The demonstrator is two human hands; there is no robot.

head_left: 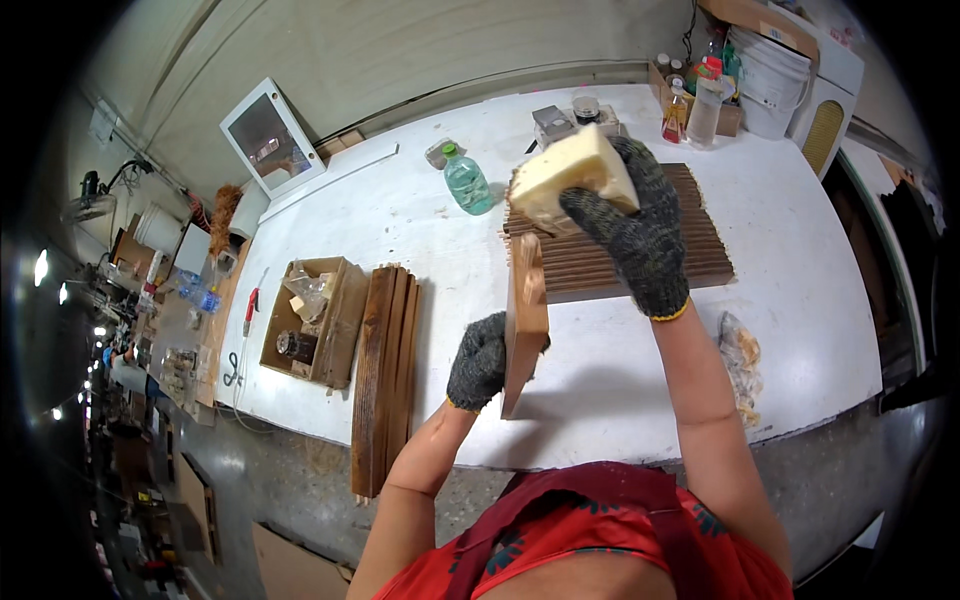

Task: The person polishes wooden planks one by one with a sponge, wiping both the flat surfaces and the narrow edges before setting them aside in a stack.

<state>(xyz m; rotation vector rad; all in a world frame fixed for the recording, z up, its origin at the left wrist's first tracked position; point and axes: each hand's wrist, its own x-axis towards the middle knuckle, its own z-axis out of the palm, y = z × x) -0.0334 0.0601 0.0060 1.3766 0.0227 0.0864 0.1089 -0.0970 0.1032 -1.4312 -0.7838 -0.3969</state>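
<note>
My left hand (pixel 478 362), in a dark knitted glove, is closed round a wooden board (pixel 524 325) held up on its edge over the white table. In my gloved right hand (pixel 648 225) is a thick pale-yellow sponge (pixel 572 178), gripped between thumb and fingers. The sponge hangs just above the board's far end; whether they touch I cannot tell. Behind and under my right hand lies a row of brown wooden strips (pixel 700 240) packed side by side. Left of my left hand, several stained boards (pixel 383 370) lie together, jutting past the table's front edge.
A cardboard box (pixel 340 330) with a jar and plastic bag stands at left, beside scissors (pixel 232 370) and a red-handled tool (pixel 251 312). A green-capped bottle (pixel 466 182) stands behind. Bottles and a white bucket (pixel 768 85) fill the far right corner; a plastic bag (pixel 740 365) lies at right.
</note>
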